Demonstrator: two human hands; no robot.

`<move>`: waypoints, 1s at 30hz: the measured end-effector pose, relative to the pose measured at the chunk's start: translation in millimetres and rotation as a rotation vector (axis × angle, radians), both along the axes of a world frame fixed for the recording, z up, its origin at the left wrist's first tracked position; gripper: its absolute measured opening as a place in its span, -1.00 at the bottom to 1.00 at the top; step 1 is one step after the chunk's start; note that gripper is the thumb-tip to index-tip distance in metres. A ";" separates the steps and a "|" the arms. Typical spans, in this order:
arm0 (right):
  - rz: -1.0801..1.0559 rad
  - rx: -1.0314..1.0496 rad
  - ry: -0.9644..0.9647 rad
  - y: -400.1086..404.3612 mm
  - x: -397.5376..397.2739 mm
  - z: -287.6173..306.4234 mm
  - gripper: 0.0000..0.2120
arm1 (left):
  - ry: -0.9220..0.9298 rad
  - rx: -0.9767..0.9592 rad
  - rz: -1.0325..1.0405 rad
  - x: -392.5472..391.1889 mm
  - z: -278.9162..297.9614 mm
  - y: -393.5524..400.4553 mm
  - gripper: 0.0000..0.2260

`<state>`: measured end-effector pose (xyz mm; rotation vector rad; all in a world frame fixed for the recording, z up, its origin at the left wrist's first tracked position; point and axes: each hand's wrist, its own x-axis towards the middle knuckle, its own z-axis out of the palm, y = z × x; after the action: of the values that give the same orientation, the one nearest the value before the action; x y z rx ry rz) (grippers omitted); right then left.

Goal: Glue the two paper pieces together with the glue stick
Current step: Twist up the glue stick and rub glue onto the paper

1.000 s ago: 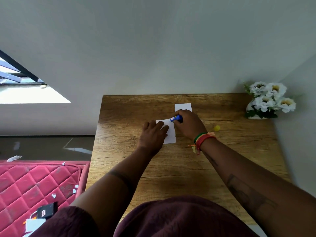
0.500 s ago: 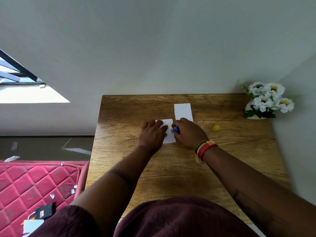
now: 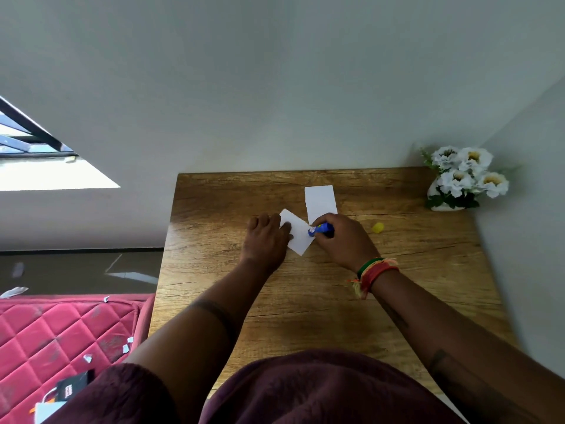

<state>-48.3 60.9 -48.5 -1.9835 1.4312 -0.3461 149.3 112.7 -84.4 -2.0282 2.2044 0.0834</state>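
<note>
Blue plastic glue stick (image 3: 321, 229) gripped in my right hand (image 3: 342, 241) | left hand (image 3: 266, 238) flat, pinning small white paper piece (image 3: 298, 235) | I'd rub softly, reach every edge

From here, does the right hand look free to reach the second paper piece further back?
Probably yes, once free: the second paper piece lies bare just beyond the right hand, nothing between them, but that hand grips the glue stick.
</note>
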 end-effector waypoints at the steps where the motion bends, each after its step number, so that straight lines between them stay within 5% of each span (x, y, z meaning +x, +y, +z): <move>1: -0.036 0.001 -0.021 -2.8 -2.4 0.8 -0.76 | -0.012 -0.001 -0.007 0.4 -0.6 0.7 -0.65; 24: 0.255 -0.107 0.233 10.4 15.4 -11.4 -0.74 | -0.032 -0.001 0.109 -10.9 -4.8 0.4 -0.59; 30: 0.105 0.034 0.128 12.5 16.3 -1.4 -0.78 | 0.002 -0.008 0.135 -11.0 -4.2 3.0 -0.65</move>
<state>-32.0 73.4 -49.8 -2.0755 1.3948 -0.1496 138.3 115.7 -88.6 -2.1800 2.0699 0.0921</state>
